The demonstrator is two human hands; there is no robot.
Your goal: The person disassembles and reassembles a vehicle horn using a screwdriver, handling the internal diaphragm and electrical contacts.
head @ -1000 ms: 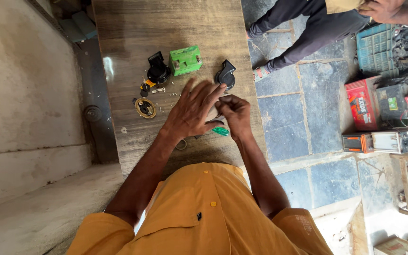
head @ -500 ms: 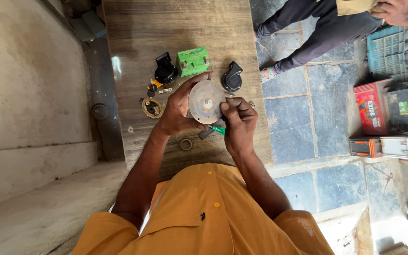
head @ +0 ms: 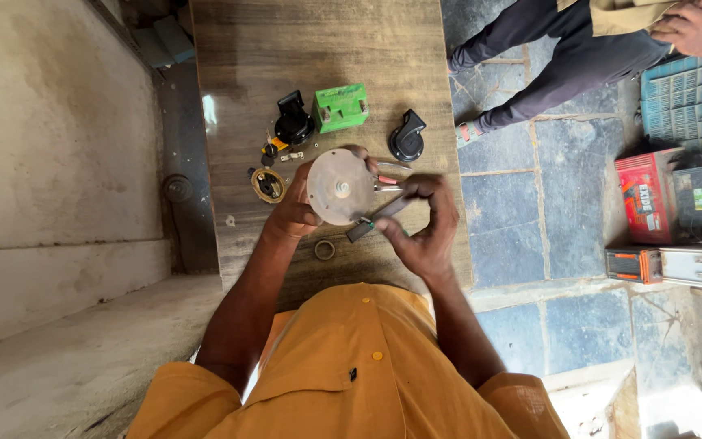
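Observation:
My left hand point(head: 292, 213) holds a round grey-beige disc point(head: 339, 187) up above the wooden table point(head: 310, 49), flat face toward me. My right hand point(head: 426, 232) grips a dark-handled tool point(head: 375, 218) whose end rests against the disc's lower right edge. Under the hands, a metal tool with red grips point(head: 387, 180) lies on the table, partly hidden. A small ring point(head: 324, 249) sits on the table just below the disc.
Behind the hands lie a green box point(head: 340, 106), a black round part point(head: 293, 123), a black curved part point(head: 407, 136) and a brass ring-shaped part point(head: 268, 184). Another person's legs point(head: 546, 73) stand at the right on stone floor, near a red battery point(head: 647, 195) and a blue crate point(head: 676, 97).
My left hand, earlier lying flat on the table, has lifted the disc and turned its face up. My right hand has brought the dark tool against the disc's edge.

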